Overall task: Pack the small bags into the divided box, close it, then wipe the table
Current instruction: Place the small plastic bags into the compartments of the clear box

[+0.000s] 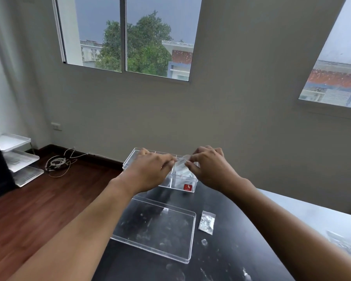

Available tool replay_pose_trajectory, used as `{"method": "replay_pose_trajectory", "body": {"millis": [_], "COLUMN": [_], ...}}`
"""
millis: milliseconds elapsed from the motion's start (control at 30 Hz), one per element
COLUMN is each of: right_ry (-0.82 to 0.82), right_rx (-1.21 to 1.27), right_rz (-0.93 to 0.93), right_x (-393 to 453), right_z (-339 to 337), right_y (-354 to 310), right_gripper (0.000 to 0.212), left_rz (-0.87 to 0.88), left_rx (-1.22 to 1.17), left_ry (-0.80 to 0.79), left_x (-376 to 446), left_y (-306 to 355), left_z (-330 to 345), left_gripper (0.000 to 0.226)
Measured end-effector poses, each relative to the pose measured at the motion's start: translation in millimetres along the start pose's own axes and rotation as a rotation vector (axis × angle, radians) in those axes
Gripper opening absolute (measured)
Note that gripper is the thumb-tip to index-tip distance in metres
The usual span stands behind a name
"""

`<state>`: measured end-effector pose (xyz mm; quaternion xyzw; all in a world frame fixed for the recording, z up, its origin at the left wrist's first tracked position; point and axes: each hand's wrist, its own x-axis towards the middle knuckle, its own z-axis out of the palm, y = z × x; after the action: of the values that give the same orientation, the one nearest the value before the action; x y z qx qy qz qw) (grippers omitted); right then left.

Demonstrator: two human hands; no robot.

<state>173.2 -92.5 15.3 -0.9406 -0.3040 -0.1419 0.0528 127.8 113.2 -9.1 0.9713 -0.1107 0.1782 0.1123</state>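
A clear divided box (187, 184) with a red sticker stands at the far edge of the black table (227, 258). Both hands hover over it. My left hand (150, 169) and my right hand (209, 166) pinch a small clear bag (181, 162) between their fingertips, just above the box's right compartments. The box's clear lid (156, 226) lies flat on the table nearer to me. Another small bag (207, 222) with whitish contents lies to the right of the lid. My left hand hides the left compartments.
A tiny clear scrap (204, 242) and pale smudges mark the tabletop near the lid. A grey surface (312, 216) adjoins the table on the right. White stacked trays (18, 159) and a cable coil (58, 162) sit on the wooden floor at left.
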Motion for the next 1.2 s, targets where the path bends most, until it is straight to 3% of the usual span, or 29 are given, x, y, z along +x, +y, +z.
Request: {"method": "replay_pose_trajectory", "body": {"millis": [167,300,600,767,900,967,1067,1200], "right_ry": [-0.054,-0.104,-0.227,-0.177,-0.241,-0.237,-0.198,-0.043], "right_rx": [-0.1,-0.059,0.107,0.124,0.153,0.114,0.086,0.122], "right_rz": [-0.126,-0.184,-0.067,-0.064,-0.05,-0.064,-0.081,-0.029], "right_x": [-7,-12,7,7,2,-1,-4,-15], "right_z": [4,11,15,2,1,3,3,-6], "right_y": [7,15,24,27,25,24,22,21], "right_gripper": [0.064,0.064,0.065,0.078,0.079,0.081,0.082,0.08], "left_rz": [-0.042,0.003,0.017,-0.009,-0.006,-0.005,0.02,0.13], "left_rx": [-0.089,0.1,0.015,-0.04,-0.049,-0.055,-0.133,-0.265], "left_ry": [-0.154,-0.18,-0.161,-0.196,-0.238,-0.192,0.009,0.242], "left_x": [-2,0,-2,-1,-4,-6,-7,-11], "left_y": [4,4,-4,0,5,5,2,8], "left_z": [-1,-3,2,4,2,0,-4,-17], "left_gripper": [0.047,0.047,0.065,0.053,0.06,0.057,0.031,0.022]}}
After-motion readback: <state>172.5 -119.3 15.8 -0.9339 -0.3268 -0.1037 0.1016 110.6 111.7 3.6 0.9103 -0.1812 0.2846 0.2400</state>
